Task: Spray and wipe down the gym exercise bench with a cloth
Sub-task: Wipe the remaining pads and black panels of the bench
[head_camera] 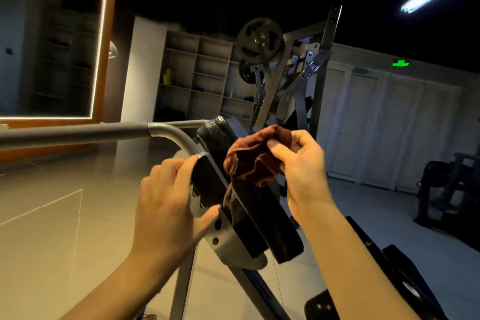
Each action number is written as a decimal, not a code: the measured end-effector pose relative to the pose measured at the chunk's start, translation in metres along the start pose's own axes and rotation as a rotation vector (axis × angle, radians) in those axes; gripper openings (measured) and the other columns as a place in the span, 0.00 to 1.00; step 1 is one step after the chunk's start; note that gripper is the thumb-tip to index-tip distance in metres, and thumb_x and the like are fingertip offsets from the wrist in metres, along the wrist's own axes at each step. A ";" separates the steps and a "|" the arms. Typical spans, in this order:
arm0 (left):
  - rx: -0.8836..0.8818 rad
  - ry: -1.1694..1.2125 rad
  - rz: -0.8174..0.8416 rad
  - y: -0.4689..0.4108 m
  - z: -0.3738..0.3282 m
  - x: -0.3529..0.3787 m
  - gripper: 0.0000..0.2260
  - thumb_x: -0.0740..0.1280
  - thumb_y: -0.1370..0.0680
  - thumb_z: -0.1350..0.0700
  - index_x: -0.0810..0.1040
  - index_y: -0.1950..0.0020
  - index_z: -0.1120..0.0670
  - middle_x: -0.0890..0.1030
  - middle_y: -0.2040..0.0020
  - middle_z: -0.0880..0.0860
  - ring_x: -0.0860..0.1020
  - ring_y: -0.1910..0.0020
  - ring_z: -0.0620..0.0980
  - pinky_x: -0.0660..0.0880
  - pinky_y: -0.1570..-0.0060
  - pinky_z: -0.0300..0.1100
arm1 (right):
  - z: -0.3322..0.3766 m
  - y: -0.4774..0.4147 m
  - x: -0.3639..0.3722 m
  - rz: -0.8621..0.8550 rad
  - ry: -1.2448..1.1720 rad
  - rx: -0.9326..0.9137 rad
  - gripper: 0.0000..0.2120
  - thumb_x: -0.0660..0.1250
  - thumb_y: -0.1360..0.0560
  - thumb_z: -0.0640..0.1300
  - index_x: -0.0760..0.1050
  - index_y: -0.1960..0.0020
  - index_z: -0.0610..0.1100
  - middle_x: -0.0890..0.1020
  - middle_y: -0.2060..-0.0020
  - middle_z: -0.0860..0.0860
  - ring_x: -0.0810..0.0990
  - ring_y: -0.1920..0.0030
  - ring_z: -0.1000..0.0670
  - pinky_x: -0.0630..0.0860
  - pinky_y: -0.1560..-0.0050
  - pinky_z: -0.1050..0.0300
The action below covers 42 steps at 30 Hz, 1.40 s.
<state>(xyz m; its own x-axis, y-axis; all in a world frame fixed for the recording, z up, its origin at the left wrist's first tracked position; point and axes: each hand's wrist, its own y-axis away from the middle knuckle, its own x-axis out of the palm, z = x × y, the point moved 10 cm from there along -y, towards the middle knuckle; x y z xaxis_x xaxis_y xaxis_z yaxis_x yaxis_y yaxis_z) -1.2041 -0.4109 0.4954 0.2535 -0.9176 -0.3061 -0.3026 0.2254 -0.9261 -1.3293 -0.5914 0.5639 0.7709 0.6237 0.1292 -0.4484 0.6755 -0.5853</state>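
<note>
The black padded bench back (262, 218) tilts up through the middle of the view on a grey metal frame (166, 132). My right hand (304, 174) grips a crumpled reddish-brown cloth (249, 161) against the upper part of the pad. My left hand (168, 205) holds the pad's left edge and its grey bracket, fingers over the top and thumb below. No spray bottle is in view.
A weight machine with round plates (259, 39) stands behind the bench. Open shelves (200, 78) line the back wall and a lit mirror (52, 41) hangs at left. More black gym equipment (446, 189) sits at right. Pale tiled floor (65, 215) spreads at left.
</note>
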 end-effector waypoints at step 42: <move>-0.004 -0.005 -0.047 0.001 0.004 0.001 0.38 0.79 0.34 0.37 0.74 0.31 0.55 0.76 0.40 0.53 0.72 0.44 0.53 0.71 0.48 0.44 | 0.000 0.013 0.088 0.589 1.242 -0.895 0.10 0.68 0.23 0.45 0.83 0.43 0.48 0.82 0.48 0.53 0.76 0.49 0.50 0.81 0.56 0.49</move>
<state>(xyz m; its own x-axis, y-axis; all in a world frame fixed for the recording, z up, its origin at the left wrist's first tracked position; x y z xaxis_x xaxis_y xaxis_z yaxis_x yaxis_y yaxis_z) -1.2003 -0.4096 0.4928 0.2717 -0.9257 -0.2632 -0.2940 0.1806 -0.9386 -1.2679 -0.5276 0.5677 0.6658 -0.2807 -0.6913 -0.7460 -0.2313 -0.6245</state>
